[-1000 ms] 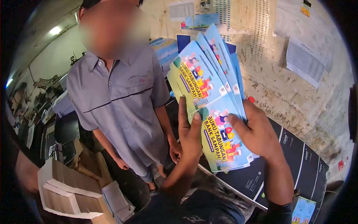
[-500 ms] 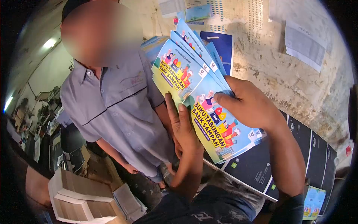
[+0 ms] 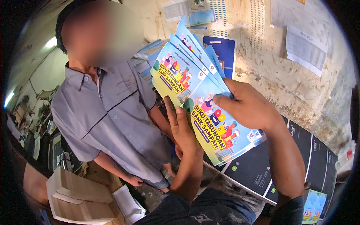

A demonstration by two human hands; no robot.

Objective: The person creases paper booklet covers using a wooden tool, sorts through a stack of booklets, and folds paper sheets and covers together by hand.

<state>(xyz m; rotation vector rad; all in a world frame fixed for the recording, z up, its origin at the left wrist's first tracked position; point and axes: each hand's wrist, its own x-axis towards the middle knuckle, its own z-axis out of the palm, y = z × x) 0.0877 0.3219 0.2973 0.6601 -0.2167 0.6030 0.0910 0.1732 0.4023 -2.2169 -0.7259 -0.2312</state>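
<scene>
— See the left hand [image 3: 184,134]?
— Yes, just below centre, toward six o'clock. Notice two straight digits [image 3: 170,109] aimed near eleven, and the left forearm [image 3: 191,170] slanting down to six.
— And the right hand [image 3: 245,103]?
— At three o'clock: bent at the right wrist [image 3: 273,123], curled in a grip, right thumb [image 3: 225,102] toward ten. Can't make out its other fingertips. Follow the right forearm [image 3: 288,161] down to four.

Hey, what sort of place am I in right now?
Probably a print shop. The fanned covers repeat one printed design, a similar print shows at lower right, and a thick pale stack, seemingly paper, stands at lower left.
</scene>
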